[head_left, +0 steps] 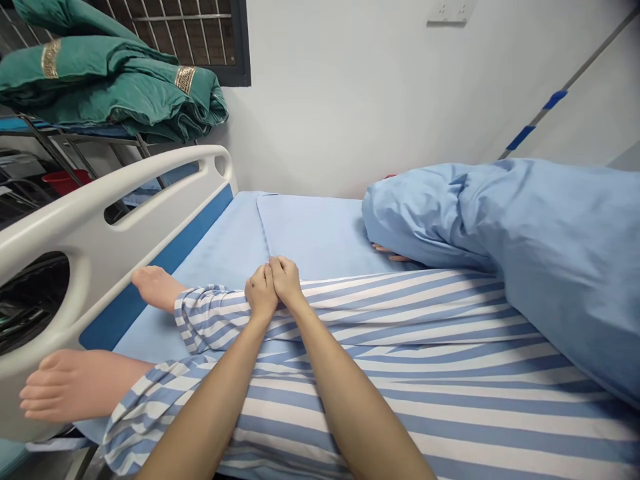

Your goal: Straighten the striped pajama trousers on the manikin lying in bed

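My left hand (261, 292) and my right hand (287, 277) are pressed side by side, both closed into fists, above the far leg of a lying figure. A raised edge of the light blue bed sheet (315, 223) runs up to my fingers, and they appear to grip it; the grip itself is hidden. Below my wrists are blue-and-white striped trousers (400, 310). My forearms reach across both legs. The bare feet, one nearer (75, 387) and one farther (157, 287), look smooth like a manikin's.
A light blue quilt (565, 247) is bunched at the right over the upper body, with fingertips showing beneath. The white bed end board (150, 177) stands at the left. Behind it, folded green bedding (115, 87) lies on a rack. A white wall (340, 100) borders the far side.
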A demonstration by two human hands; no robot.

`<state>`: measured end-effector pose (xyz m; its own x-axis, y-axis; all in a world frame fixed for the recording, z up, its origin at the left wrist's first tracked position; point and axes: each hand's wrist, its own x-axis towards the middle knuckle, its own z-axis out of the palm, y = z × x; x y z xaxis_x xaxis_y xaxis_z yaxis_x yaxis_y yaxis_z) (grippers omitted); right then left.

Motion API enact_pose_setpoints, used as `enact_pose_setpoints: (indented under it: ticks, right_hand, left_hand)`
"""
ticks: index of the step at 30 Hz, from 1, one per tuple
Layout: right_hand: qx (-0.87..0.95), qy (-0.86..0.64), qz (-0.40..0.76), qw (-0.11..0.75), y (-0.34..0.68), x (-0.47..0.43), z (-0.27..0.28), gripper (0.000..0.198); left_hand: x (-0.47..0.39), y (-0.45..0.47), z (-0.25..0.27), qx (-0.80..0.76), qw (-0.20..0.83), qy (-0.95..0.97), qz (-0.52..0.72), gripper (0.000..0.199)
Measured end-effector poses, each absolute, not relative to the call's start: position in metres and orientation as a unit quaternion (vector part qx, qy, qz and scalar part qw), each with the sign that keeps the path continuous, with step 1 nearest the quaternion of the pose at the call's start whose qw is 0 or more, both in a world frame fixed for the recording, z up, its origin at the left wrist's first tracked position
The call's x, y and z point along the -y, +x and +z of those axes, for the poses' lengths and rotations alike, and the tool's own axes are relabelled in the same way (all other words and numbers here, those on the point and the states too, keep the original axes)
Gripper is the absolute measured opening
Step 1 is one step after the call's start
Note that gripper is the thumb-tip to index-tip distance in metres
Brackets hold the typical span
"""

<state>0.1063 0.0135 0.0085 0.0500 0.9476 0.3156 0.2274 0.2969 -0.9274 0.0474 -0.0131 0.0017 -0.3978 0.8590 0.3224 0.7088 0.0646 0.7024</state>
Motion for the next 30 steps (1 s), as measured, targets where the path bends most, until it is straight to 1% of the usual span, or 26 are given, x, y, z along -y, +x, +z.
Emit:
enact_pose_setpoints:
  ticks: [4, 9, 11, 14, 18, 23, 30]
  right_hand:
    - [0.615, -0.513, 0.297, 0.521, 0.104, -0.011, 0.007, 0.034]
    - [0.675, -0.546, 0.241, 0.433, 0.118, -0.008, 0.021, 0.032]
    - [0.695, -0.546, 0.217, 0.414, 0.126, -0.006, 0.033, 0.033]
    - [0.698, -0.54, 0.194, 0.428, 0.132, -0.003, 0.042, 0.035]
    - [0.682, -0.544, 0.186, 0.451, 0.13, 0.002, 0.025, 0.035]
    - [0.683, -0.545, 0.182, 0.451, 0.128, 0.003, 0.003, 0.036]
    - [0.68, -0.554, 0.17, 0.45, 0.129, 0.001, 0.004, 0.037]
  left_hand:
    - [0.016, 0.046, 0.003, -0.732, 0.078, 0.551, 0.392, 0.039]
    - [0.021, 0.047, 0.003, -0.741, 0.057, 0.568, 0.354, 0.037]
    - [0.021, 0.049, 0.002, -0.738, 0.045, 0.578, 0.346, 0.036]
    - [0.021, 0.05, 0.001, -0.746, 0.036, 0.575, 0.335, 0.037]
    - [0.019, 0.05, -0.001, -0.754, 0.039, 0.569, 0.327, 0.037]
    - [0.018, 0.05, 0.001, -0.751, 0.049, 0.578, 0.315, 0.038]
    - [0.018, 0.051, 0.0, -0.744, 0.053, 0.58, 0.327, 0.036]
